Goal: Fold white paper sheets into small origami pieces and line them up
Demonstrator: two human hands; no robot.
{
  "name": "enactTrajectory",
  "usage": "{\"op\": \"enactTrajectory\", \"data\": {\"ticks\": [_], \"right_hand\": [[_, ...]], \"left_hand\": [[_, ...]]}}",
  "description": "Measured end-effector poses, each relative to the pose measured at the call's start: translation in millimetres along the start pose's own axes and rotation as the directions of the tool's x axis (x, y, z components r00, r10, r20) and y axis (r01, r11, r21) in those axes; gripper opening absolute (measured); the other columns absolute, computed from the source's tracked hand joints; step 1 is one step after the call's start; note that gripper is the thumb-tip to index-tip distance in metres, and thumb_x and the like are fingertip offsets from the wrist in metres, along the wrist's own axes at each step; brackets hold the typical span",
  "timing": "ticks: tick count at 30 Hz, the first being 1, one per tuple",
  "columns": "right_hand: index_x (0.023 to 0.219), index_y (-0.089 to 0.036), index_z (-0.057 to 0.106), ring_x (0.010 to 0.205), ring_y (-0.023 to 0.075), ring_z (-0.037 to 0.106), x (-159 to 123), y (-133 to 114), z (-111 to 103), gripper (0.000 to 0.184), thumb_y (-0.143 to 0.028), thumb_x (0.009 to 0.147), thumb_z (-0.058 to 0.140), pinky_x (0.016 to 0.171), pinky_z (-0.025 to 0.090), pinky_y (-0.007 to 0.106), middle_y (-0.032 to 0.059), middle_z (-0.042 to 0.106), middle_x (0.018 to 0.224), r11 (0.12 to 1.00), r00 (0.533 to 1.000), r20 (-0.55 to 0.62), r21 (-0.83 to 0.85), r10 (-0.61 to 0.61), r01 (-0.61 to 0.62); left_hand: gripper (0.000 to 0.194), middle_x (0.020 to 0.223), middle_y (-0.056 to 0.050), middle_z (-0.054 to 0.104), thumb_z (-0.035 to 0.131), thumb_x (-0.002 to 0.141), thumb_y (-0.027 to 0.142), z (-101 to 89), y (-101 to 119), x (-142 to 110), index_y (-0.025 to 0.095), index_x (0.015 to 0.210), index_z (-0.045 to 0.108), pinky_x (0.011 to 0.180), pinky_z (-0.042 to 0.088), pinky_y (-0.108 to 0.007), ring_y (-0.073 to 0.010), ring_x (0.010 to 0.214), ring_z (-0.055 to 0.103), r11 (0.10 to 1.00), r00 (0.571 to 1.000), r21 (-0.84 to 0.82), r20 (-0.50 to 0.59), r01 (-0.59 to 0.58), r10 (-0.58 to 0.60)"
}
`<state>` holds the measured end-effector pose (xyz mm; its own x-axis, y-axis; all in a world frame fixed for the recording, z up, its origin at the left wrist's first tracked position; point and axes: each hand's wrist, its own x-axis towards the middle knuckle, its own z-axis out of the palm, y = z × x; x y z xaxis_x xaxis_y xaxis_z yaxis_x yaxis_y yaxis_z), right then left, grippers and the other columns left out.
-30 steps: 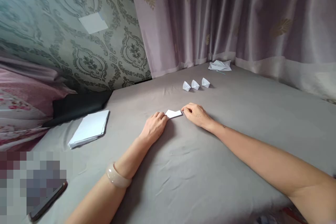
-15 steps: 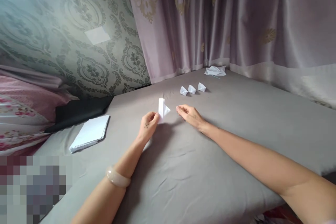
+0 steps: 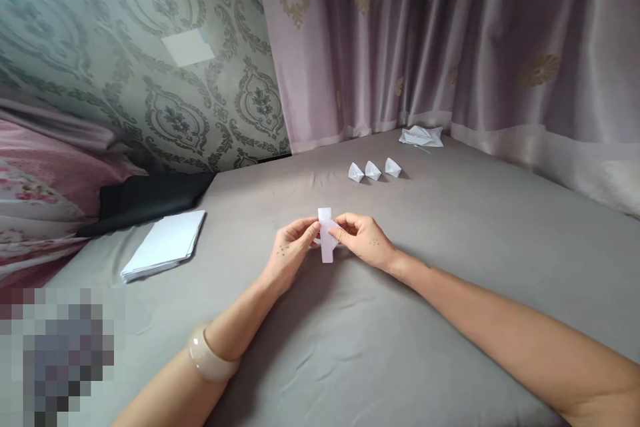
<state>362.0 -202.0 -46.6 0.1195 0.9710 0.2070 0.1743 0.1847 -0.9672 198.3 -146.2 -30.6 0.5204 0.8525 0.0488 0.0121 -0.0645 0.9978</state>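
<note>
A small piece of folded white paper [image 3: 326, 247] is held up between my two hands, above the grey sheet [image 3: 360, 340]. My left hand [image 3: 295, 243] pinches its left edge between thumb and fingers. On the other side, my right hand [image 3: 365, 240] grips the pointed flap, thumb in front. The paper has a long upright strip and a triangular part to the right, which my right fingers partly cover. Farther back on the sheet stand three small folded paper shapes [image 3: 373, 171] in a row.
To the left lies a stack of white paper [image 3: 167, 243], with a black item [image 3: 155, 197] behind it. Near the curtain [image 3: 340, 47] sits a pile of folded white paper [image 3: 421, 136] with a thin stick-like thing in front. Patterned wallpaper [image 3: 175, 120] rises at the back left.
My right hand has moved left and taken hold of the folded paper's pointed side. The paper has shifted slightly right and down, and my left hand's grip is higher on it.
</note>
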Motion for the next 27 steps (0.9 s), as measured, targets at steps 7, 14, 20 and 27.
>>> {"op": "enactTrajectory", "data": {"ticks": [7, 14, 20, 27], "right_hand": [[0.098, -0.022, 0.059, 0.078, 0.0156, 0.064, -6.9, -3.4, 6.5, 0.02, -0.035, 0.083, 0.062, 0.067, 0.05, 0.027, 0.0017, 0.068, 0.087, 0.96, 0.974, -0.175, -0.265, -0.142, 0.092], [0.094, -0.022, 0.054, 0.069, 0.0111, 0.058, -7.6, -10.3, 9.2, 0.006, -0.027, 0.09, 0.055, 0.063, 0.049, 0.024, 0.0005, 0.061, 0.085, 0.872, 0.901, -0.204, -0.403, -0.382, 0.279], [0.095, -0.022, 0.061, 0.081, 0.0132, 0.058, -7.8, -13.7, 9.4, 0.008, -0.02, 0.091, 0.054, 0.07, 0.051, 0.026, 0.0034, 0.057, 0.092, 0.757, 0.839, -0.142, -0.528, -0.525, 0.384], [0.115, -0.024, 0.064, 0.085, 0.0139, 0.061, -7.8, -12.2, 11.5, 0.027, -0.017, 0.091, 0.053, 0.075, 0.053, 0.027, 0.0046, 0.059, 0.094, 0.7, 0.824, -0.103, -0.592, -0.557, 0.399]], "left_hand": [[0.03, 0.085, -0.007, 0.072, 0.073, 0.075, 0.042, 2.3, 5.7, -0.8, 0.014, 0.088, 0.075, 0.065, 0.052, -0.025, -0.0172, 0.078, 0.065, 0.971, 0.995, -0.222, 0.004, 0.093, -0.095], [0.031, 0.085, -0.007, 0.073, 0.078, 0.071, 0.038, 8.0, 8.6, -1.7, 0.012, 0.086, 0.074, 0.086, 0.054, -0.035, -0.0181, 0.082, 0.067, 0.931, 0.994, -0.355, -0.024, 0.092, -0.107], [0.031, 0.089, -0.008, 0.074, 0.075, 0.075, 0.039, 7.2, 5.6, -2.3, 0.012, 0.091, 0.075, 0.09, 0.053, -0.038, -0.0197, 0.086, 0.068, 0.931, 0.995, -0.35, 0.018, 0.099, -0.099], [0.031, 0.094, -0.008, 0.075, 0.071, 0.08, 0.037, 7.8, 1.5, -3.0, 0.014, 0.1, 0.075, 0.095, 0.052, -0.039, -0.0206, 0.091, 0.068, 0.935, 0.997, -0.346, 0.038, 0.075, -0.066]]}}
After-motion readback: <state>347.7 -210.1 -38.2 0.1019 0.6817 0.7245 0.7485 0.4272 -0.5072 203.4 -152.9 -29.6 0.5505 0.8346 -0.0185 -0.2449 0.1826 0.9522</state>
